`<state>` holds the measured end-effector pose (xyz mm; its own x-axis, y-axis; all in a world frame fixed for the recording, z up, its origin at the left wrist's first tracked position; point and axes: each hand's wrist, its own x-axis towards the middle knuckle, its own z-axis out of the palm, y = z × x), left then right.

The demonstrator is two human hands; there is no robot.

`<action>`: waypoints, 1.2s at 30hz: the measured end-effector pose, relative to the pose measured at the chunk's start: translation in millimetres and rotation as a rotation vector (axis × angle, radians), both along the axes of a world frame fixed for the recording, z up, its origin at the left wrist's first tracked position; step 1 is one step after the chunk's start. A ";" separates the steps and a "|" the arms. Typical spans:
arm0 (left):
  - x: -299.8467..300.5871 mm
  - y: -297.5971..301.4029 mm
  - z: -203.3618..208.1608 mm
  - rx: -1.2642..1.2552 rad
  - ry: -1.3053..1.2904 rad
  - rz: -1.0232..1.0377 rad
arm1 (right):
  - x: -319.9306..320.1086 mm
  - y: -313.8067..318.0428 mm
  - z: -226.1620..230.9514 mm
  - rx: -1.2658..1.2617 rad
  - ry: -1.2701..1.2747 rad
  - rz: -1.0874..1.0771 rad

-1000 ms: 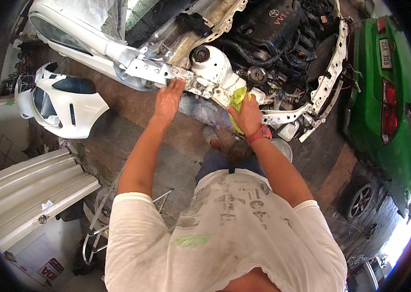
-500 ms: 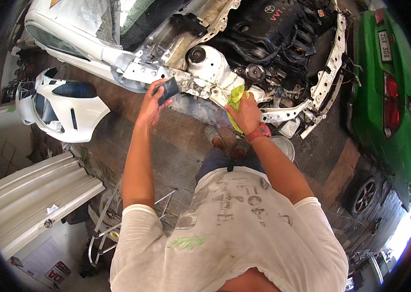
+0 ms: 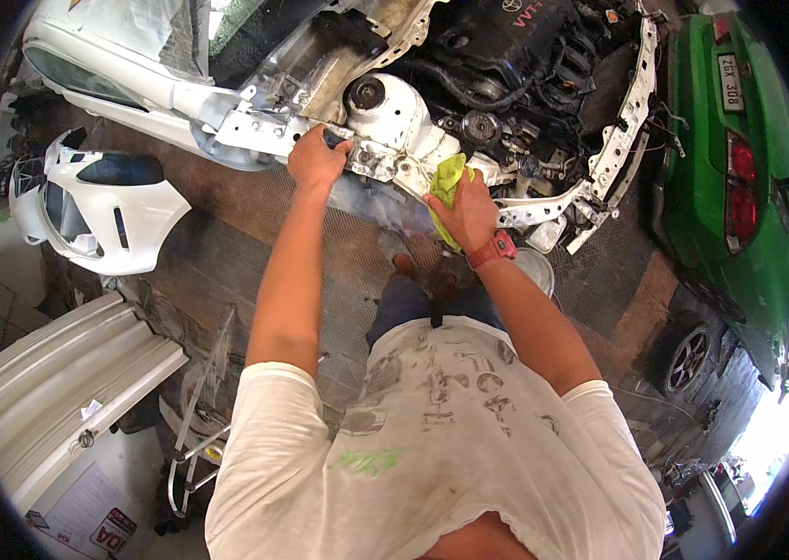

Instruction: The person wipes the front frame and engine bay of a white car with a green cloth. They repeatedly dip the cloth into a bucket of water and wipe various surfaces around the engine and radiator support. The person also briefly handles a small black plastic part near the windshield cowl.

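Observation:
My left hand (image 3: 316,162) is closed around a dark piece of sandpaper (image 3: 332,139), mostly hidden by the fingers, and presses it against the white inner fender rail (image 3: 268,133) of a stripped car front. A crumpled yellow-green cloth (image 3: 447,179) is gripped in my right hand (image 3: 471,213), which rests by the rail farther right. Between and beyond the hands rises the white strut tower (image 3: 404,117), with a round dark mount on top.
Behind the rail lies the dark engine (image 3: 497,47). A white bumper cover (image 3: 156,219) stands on the floor at left, near a ribbed white panel (image 3: 68,373). To the right is a green car (image 3: 707,177), with a loose wheel (image 3: 686,359) beside it. A round pale container (image 3: 534,271) sits below my right wrist.
My left hand has turned over and moved onto the rail with the sandpaper, which showed flat in the fingers before. My right hand keeps the cloth at nearly the same spot.

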<state>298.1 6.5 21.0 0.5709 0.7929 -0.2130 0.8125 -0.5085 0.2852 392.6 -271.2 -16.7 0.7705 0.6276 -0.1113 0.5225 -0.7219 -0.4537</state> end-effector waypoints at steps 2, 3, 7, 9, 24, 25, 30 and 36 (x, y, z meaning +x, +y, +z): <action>-6.0 -0.5 -2.6 0.003 0.069 -0.002 | -0.4 0.4 0.8 -0.040 0.037 -0.001; -8.0 0.6 -4.5 0.041 0.051 -0.030 | -0.4 0.7 1.0 -0.035 0.033 -0.009; -7.8 4.4 -13.9 0.016 -0.015 0.002 | 0.5 2.3 -0.3 -0.047 0.022 -0.024; -9.0 6.6 -14.7 0.012 -0.020 0.000 | 0.8 2.9 -1.6 -0.011 0.014 -0.017; -41.9 -12.0 -22.5 -0.013 -0.240 0.141 | 3.2 2.5 -2.8 -0.020 0.001 -0.006; -50.5 -17.1 -23.6 -0.069 -0.218 0.189 | 3.1 2.4 -2.8 -0.035 0.018 -0.002; -50.0 -58.1 -58.4 -0.552 -0.746 0.570 | 4.3 2.6 -2.8 0.009 -0.022 0.013; -9.7 -91.0 -84.5 -0.343 -0.809 1.000 | 3.6 0.8 -2.4 -0.016 0.025 0.014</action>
